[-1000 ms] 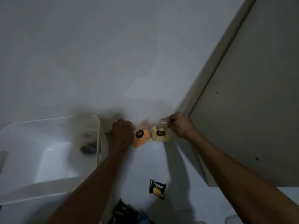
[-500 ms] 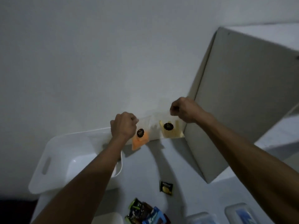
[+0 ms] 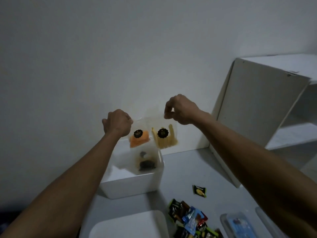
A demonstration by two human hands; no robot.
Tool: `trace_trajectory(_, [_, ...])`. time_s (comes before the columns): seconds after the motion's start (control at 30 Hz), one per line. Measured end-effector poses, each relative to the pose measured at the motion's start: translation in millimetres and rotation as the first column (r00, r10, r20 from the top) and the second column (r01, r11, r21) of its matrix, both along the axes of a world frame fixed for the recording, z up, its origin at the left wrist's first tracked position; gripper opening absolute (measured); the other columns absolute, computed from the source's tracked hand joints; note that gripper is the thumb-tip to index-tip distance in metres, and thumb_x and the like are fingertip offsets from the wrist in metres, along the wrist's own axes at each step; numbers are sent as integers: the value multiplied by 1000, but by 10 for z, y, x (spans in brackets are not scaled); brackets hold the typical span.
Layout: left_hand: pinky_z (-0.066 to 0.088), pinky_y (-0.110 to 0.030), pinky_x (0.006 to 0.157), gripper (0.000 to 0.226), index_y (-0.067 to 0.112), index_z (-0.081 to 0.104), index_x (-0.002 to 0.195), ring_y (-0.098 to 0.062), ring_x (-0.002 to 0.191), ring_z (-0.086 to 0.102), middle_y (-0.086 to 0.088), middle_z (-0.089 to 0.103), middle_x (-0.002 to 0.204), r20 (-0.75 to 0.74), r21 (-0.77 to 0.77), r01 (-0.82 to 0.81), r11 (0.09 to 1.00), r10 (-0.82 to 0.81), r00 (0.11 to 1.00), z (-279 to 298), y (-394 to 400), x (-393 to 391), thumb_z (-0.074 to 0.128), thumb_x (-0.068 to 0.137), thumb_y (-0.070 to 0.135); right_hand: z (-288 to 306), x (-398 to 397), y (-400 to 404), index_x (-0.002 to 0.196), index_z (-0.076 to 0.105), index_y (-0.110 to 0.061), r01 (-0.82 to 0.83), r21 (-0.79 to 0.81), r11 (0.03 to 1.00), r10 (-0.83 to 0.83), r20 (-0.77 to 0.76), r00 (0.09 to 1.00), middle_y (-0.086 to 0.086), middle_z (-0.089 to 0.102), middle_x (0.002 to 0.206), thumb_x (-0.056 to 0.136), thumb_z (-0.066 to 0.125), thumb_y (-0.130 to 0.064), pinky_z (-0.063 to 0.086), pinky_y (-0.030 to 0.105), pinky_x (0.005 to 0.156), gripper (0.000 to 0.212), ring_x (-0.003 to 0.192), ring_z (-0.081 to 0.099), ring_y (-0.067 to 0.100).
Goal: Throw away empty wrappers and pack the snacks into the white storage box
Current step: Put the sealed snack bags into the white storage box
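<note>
Holding snack bags (image 3: pixel 152 136) side-by-side, tops up, above box (image 3: pixel 135 186)

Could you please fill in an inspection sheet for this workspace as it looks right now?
Surface: pale table, dimly lit.
Job's things: clear snack pack held up above the white storage box, which holds dark items; loose wrapped snacks; single green packet.
Clutter: white lid; blue-topped container.
Hands: left hand and right hand each pinch a top corner of the pack.
Cables: nothing seen.
Surroundings: white wall; white shelf unit at right.
</note>
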State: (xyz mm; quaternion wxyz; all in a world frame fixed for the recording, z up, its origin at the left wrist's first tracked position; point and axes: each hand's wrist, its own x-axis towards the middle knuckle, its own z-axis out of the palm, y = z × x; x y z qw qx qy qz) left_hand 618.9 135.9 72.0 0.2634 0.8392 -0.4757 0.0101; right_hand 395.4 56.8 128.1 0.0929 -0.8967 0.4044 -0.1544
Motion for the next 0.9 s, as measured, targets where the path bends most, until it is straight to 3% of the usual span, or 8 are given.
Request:
trace_trajectory(0.17, [32,-41,89,9,25,77,85,-26,109,56,1,73,102,-114,-27,-3,1000,0,993,-214,71,205,69,88,29,-463,338,187,90,74,-29,12,40,999,-13,47,999,1,58,109,82,76,-38,49,35,75,12,104,50,18])
trace_trajectory(0.27, [39,-44,94,8,27,77,84,-26,111,55,0,73,103,-178,-1,21,1000,-21,984,-433,25,278,71,86,32,-824,452,230,92,76,-28,19,70,997,-21,22,1000,-2,53,129,82,75,-39,47,40,87,15,124,37,20])
trace_trajectory(0.4, [38,-44,94,7,28,77,84,-28,117,49,-4,69,108,-203,65,51,997,-37,978,-756,-105,299,74,84,35,-1354,561,172,91,77,-33,78,166,983,-79,1,997,-4,26,159,80,76,-41,37,49,105,14,144,11,26])
trace_trajectory(0.57, [32,-39,83,9,28,75,85,-28,114,44,-4,57,116,-214,182,38,983,2,977,-1249,-312,259,74,82,37,-1926,657,53,91,77,-35,158,217,963,-157,-22,987,-4,9,165,80,76,-40,25,54,115,13,149,-3,29])
trace_trajectory(0.9, [39,-42,92,8,33,75,88,-26,110,40,-2,48,112,-164,319,83,944,-31,986,-1974,-645,203,71,84,39,-2600,771,-323,83,76,-33,210,278,937,-191,-96,977,-7,-5,165,81,75,-37,14,61,117,5,149,-15,30])
